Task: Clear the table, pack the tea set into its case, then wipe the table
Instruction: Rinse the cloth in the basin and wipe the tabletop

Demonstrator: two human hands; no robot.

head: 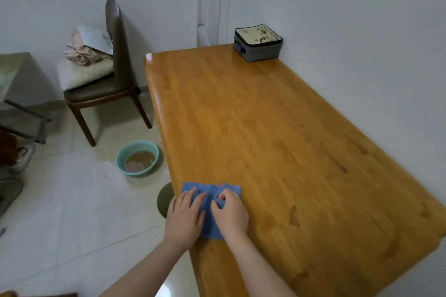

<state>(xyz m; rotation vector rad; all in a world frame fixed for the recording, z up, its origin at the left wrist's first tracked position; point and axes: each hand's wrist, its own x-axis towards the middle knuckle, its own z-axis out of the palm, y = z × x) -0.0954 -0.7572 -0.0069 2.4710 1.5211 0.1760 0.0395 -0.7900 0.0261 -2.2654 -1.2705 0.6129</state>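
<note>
Table (277, 128) is honey-orange wood w/ darker grain streaks & knots; cloth (212, 191) on it is mid-blue. Case (257, 42) has grey sides, black trim, cream lid w/ dark brush-style print & small red mark. Basin (137, 157) is pale teal w/ brownish water, chair (113, 55) dark brown, floor tiles (72, 212) off-white.

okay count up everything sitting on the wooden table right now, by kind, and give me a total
Blue cloth: 1, under both hands, left hand and right hand
Zipped tea set case: 1, at the far corner by the wall
Total: 2 things on the table
</note>
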